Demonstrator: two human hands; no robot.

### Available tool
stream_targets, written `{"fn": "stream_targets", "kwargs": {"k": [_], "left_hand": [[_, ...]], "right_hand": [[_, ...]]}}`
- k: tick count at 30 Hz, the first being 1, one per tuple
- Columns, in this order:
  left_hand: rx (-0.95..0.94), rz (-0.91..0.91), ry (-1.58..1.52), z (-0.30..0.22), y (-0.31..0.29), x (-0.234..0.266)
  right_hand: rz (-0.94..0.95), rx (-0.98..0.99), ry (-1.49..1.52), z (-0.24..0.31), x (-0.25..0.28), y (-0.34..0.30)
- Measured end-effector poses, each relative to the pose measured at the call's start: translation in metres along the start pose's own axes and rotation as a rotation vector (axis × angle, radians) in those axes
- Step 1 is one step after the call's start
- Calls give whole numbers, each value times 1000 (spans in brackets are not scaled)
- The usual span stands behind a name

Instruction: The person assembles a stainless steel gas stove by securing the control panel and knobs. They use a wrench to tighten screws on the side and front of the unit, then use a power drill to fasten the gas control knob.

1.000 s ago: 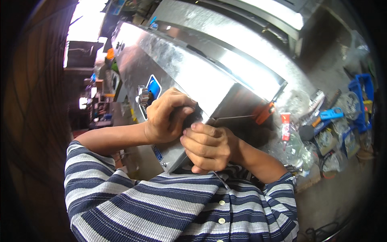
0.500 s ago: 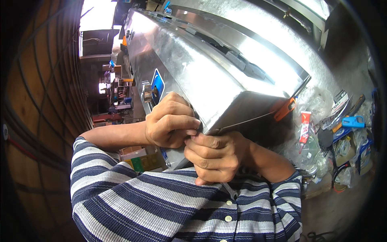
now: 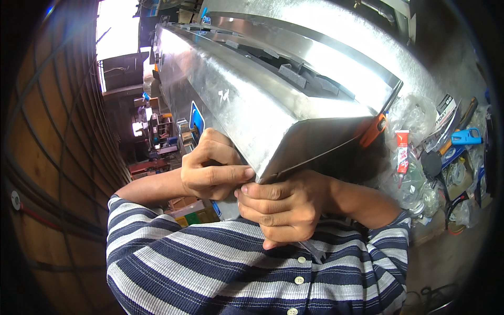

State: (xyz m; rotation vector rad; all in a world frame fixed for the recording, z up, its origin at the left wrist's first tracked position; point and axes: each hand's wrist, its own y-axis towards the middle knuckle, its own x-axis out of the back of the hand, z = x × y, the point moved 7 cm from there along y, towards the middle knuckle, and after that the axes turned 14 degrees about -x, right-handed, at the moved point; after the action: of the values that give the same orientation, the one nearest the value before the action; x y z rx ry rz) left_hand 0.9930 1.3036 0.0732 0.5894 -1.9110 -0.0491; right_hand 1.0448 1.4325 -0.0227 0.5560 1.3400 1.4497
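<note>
A shiny sheet-metal casing (image 3: 247, 110), perhaps a gas stove body, leans up in front of me with its near lower corner at my fingertips. My left hand (image 3: 212, 165) is closed, thumb and forefinger pinched against the left side of that corner. Just below and right of it, my right hand (image 3: 281, 210) is curled shut, its fingertips meeting the left hand's at the corner. What the left fingers pinch is hidden. From beneath the right hand sticks out a thin grey metal tool (image 3: 314, 253), its other end covered by the fingers. A brass-coloured fitting (image 3: 186, 137) and blue sticker (image 3: 197, 119) show on the casing's left face.
An orange-handled tool (image 3: 374, 131) rests at the casing's right corner. Farther right lie a red-and-white tube (image 3: 402, 152), clear plastic bags (image 3: 415, 113), a blue-handled tool (image 3: 466, 136) and a black tool. A barred wooden wall (image 3: 58, 157) runs along the left.
The casing's near corner has shifted slightly down and left in view. My left thumb and forefinger have straightened along the corner; my right hand stays curled just beneath it.
</note>
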Motion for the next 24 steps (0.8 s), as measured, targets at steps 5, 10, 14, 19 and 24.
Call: {"fn": "stream_targets", "kwargs": {"k": [5, 10, 14, 19, 24], "left_hand": [[45, -20, -48, 1, -4, 0], [45, -31, -91, 4, -14, 0], [125, -99, -162, 7, -19, 2], [107, -74, -184, 13, -8, 0], [30, -45, -61, 8, -12, 1]], "right_hand": [[-18, 4, 51, 0, 1, -3], [-52, -15, 87, -1, 1, -3], [-93, -5, 68, -1, 2, -2], [-76, -19, 65, 0, 1, -1], [-87, -59, 28, 4, 0, 4]]}}
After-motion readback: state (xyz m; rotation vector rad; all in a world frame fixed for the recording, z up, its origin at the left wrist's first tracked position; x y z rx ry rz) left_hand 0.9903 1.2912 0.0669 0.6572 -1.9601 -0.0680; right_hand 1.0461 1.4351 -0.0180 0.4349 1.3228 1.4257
